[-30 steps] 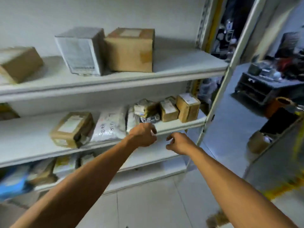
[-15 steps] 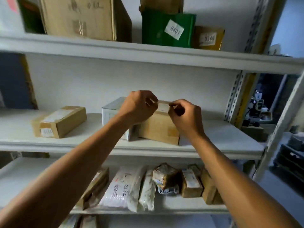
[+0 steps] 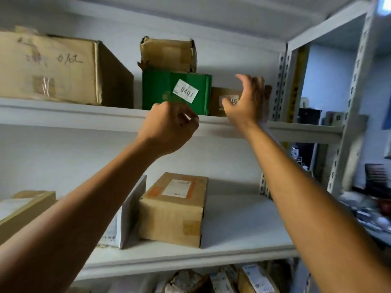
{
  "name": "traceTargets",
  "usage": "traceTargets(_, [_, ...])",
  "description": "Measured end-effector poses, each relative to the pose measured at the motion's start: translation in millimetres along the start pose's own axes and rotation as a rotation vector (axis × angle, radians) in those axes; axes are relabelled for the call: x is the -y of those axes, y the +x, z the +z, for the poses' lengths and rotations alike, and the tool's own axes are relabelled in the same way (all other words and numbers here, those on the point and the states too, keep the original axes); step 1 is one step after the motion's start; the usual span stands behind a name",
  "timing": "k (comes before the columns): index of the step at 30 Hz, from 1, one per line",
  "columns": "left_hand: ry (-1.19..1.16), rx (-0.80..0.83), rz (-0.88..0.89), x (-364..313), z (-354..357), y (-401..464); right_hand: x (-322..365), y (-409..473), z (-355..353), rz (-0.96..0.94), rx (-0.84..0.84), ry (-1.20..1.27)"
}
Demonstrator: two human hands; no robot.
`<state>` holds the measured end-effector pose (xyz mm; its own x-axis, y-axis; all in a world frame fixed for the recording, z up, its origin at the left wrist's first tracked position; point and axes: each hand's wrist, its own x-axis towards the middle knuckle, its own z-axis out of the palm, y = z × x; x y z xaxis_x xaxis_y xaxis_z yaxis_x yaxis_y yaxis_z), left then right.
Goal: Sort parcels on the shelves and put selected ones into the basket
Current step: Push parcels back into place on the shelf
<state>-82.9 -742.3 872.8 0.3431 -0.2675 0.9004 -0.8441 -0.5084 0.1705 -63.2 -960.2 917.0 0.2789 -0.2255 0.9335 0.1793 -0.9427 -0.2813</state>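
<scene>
Green box [image 3: 169,89] labelled 0401 sits on the upper shelf [image 3: 63,115], a torn cardboard box [image 3: 168,55] stacked on it. Right of it, the right hand [image 3: 246,100], fingers spread, reaches over a small brown parcel [image 3: 220,96]. Near the shelf edge, the left hand [image 3: 169,127] has curled fingers pinching something small and pale, which I cannot identify.

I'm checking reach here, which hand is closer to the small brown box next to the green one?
Right. The right hand is raised directly in front of the small brown box, overlapping its label. The left hand is lower, below the green box.
</scene>
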Motion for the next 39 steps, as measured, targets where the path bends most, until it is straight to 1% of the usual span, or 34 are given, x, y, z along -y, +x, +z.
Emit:
traceTargets(2, [-0.023,0.01,-0.013,-1,6,5,-12,22,6,0.083,0.281,-0.048])
traceTargets(4, [-0.046,0.025,-0.038,-2,12,8,-21,35,10,0.153,0.482,-0.008])
traceTargets(5, [-0.055,0.028,-0.05,-3,14,9,-24,38,12,0.176,0.518,0.027])
traceTargets(6, [-0.062,0.031,-0.059,-3,16,9,-24,38,12,0.202,0.507,0.056])
traceTargets(7, [-0.065,0.032,-0.068,-3,17,9,-23,38,14,0.223,0.464,0.075])
traceTargets(9, [-0.084,0.029,-0.088,-2,19,8,-18,34,12,0.231,0.322,0.07])
traceTargets(13, [-0.138,-0.001,-0.105,-7,21,8,-12,0,8,0.138,0.062,0.015])
traceTargets(16, [-0.193,-0.06,-0.112,-16,23,14,-12,-24,12,0.122,-0.119,0.037])
traceTargets(18, [-0.239,-0.111,-0.139,-20,24,20,-10,-27,14,0.132,-0.171,0.089])
traceTargets(20, [-0.275,-0.14,-0.167,-20,27,22,-6,-27,11,0.16,-0.137,0.172])
traceTargets(21, [-0.3,-0.145,-0.187,-20,28,22,-3,-27,7,0.159,-0.156,0.224])
traceTargets(22, [-0.342,-0.141,-0.203,-20,29,21,-1,-27,2,0.139,-0.217,0.254])
traceTargets(24, [-0.474,-0.104,-0.202,-21,29,20,5,-33,-12,0.019,-0.395,0.288])
traceTargets(25, [-0.572,-0.076,-0.191,-24,26,21,10,-41,-20,-0.055,-0.445,0.326])
traceTargets(26, [-0.697,-0.047,-0.172,-28,21,23,14,-48,-27,-0.128,-0.443,0.384])
traceTargets(27, [-0.826,-0.015,-0.138,-31,17,26,17,-57,-33,-0.186,-0.377,0.442])
traceTargets(28, [-0.933,0.027,-0.099,-33,13,27,19,-67,-38,-0.216,-0.276,0.499])
traceTargets(29, [-0.992,0.08,-0.068,-35,8,26,21,-76,-44,-0.208,-0.175,0.554])
traceTargets(30, [-0.997,0.142,-0.051,-37,4,23,20,-83,-51,-0.156,-0.09,0.657])
traceTargets(31, [-0.967,0.208,-0.046,-40,2,17,16,-87,-57,-0.054,-0.02,0.839])
traceTargets(32, [-0.924,0.257,-0.037,-42,0,10,13,-91,-65,0.141,0.046,1.098])
traceTargets(33, [-0.884,0.266,-0.026,-42,2,4,6,-94,-73,0.357,0.178,1.37])
traceTargets(34, [-0.843,0.245,-0.007,-42,4,0,0,-100,-80,0.491,0.387,1.63])
traceTargets(35, [-0.789,0.219,0.017,-43,7,-4,-8,-108,-83,0.573,0.534,1.784])
traceTargets(36, [-0.712,0.206,0.038,-44,10,-6,-15,-117,-84,0.653,0.616,1.835])
traceTargets(38, [-0.591,0.211,0.071,-48,15,-10,-27,-133,-76,0.7,0.784,1.931])
traceTargets(39, [-0.567,0.215,0.065,-50,16,-12,-29,-139,-75,0.761,0.801,1.942])
